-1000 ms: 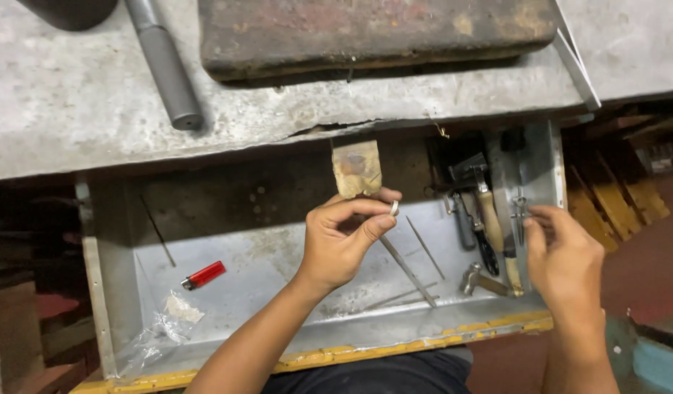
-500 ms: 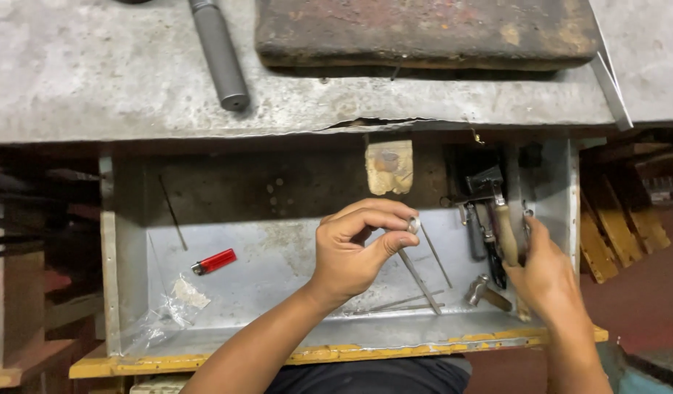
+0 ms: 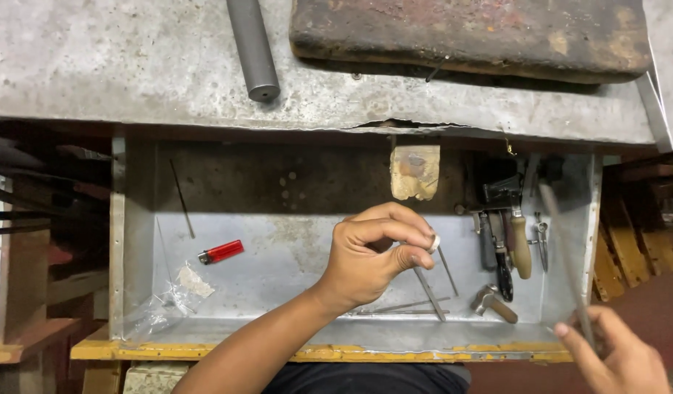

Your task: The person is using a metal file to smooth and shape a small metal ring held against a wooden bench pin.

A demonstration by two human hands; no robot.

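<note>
Pinching a small pale ring (image 3: 435, 242) over the open drawer (image 3: 278, 255), left hand (image 3: 369, 259) steadies it; right hand (image 3: 617, 357) grips a long thin file (image 3: 566, 255), angled up for reach.

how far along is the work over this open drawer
Done: the drawer stands open and the right hand has a thin file lifted out. In hand: the left hand pinches a small pale ring. Left: file and ring are apart, not yet touching.

The right hand (image 3: 617, 357) has drawn back from the tool cluster toward five o'clock, now lifting a long thin grey metal file (image 3: 566, 255) that angles up toward twelve.
</note>
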